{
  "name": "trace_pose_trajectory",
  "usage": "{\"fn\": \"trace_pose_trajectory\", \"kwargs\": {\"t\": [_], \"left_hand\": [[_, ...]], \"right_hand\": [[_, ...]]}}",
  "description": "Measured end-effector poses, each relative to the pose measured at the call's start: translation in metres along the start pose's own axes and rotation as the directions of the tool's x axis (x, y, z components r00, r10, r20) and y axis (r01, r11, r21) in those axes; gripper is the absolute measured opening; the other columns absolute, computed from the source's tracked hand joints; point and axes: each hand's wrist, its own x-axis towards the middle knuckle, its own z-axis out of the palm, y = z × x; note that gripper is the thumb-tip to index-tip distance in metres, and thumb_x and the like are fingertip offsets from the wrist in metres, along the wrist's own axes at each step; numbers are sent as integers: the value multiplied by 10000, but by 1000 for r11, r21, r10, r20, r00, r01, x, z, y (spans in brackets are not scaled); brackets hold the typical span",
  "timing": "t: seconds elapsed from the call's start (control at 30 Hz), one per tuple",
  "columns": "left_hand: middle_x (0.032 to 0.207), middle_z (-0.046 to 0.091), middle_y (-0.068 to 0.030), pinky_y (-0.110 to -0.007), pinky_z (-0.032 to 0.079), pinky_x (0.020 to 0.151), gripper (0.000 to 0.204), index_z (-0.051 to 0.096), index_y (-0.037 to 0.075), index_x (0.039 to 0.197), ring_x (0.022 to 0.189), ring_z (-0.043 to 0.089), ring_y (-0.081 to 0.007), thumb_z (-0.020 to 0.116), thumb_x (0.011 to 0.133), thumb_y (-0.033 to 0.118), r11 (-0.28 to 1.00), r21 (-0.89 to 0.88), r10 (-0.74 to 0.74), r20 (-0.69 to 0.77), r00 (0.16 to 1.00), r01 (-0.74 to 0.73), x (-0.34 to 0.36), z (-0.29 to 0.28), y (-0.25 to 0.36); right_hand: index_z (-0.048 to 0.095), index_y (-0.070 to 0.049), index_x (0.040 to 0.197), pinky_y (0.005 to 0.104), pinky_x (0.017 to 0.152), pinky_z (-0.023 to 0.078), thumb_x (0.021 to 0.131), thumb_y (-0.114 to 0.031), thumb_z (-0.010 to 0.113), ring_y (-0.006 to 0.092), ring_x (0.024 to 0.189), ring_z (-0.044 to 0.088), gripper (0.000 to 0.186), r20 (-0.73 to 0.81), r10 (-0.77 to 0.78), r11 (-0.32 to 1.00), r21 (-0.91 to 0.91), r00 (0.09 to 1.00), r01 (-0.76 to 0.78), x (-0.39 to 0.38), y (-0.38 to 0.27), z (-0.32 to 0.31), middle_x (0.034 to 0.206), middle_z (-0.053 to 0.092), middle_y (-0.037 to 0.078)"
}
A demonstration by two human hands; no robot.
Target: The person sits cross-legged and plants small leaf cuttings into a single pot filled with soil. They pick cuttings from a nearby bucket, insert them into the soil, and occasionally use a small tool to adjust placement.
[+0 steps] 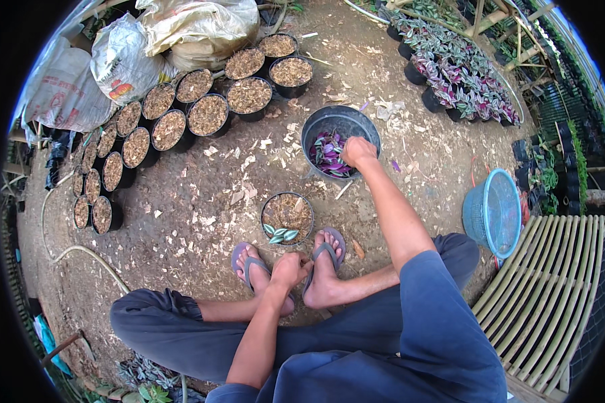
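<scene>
My right hand reaches into a black bucket, its fingers curled at the purple and green leafy cuttings. What those fingertips grip, if anything, is hidden. Between my feet and the bucket stands a small black pot filled with brown wood-chip mix. A striped green-and-white leafy cutting sits at its near edge. Just on the near side of that pot, my left hand is closed, apart from the pot. Its curled fingers hide whatever may be in them.
Several filled black pots line the left, beside stuffed sacks. Potted purple-leaved plants stand at the far right. A blue basket and a bamboo bench are on my right. A hose crosses the left ground.
</scene>
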Motion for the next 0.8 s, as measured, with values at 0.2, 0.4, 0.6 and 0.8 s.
{"fn": "trace_pose_trajectory", "kwargs": {"t": [0.2, 0.4, 0.6, 0.8], "left_hand": [[932, 762, -258, -516, 587, 894, 286, 809, 36, 1014, 930, 749, -431, 742, 896, 289, 999, 38, 30, -55, 998, -28, -4, -3, 4], [932, 767, -253, -513, 589, 896, 290, 813, 36, 1009, 929, 751, -428, 752, 899, 298, 996, 74, 62, -71, 996, -57, -10, -6, 13], [931, 768, -254, -510, 590, 893, 314, 811, 27, 1032, 929, 752, -423, 752, 910, 311, 988, 102, 123, -95, 988, -114, -16, -9, 20], [960, 766, -256, -510, 587, 880, 326, 797, 27, 1069, 933, 746, -429, 729, 934, 315, 978, 28, 210, -97, 973, -208, -23, -20, 43]], "right_hand": [[839, -108, 970, 469, 932, 603, 845, -283, 691, 397, 1015, 763, 262, -140, -17, 982, 181, 990, 43, -5, 9, -13, 1030, 772, 238], [844, -150, 914, 454, 944, 597, 825, -297, 796, 363, 989, 775, 179, -138, -21, 946, 318, 990, 64, -38, 14, -60, 1005, 807, 173], [839, -126, 967, 434, 898, 594, 859, -302, 784, 322, 904, 781, 214, -261, -28, 920, 372, 965, 127, -86, 14, -109, 942, 810, 140], [826, -98, 1034, 434, 849, 591, 903, -346, 759, 326, 890, 782, 289, -497, -40, 877, 398, 867, 269, -124, 19, -144, 934, 813, 135]]}}
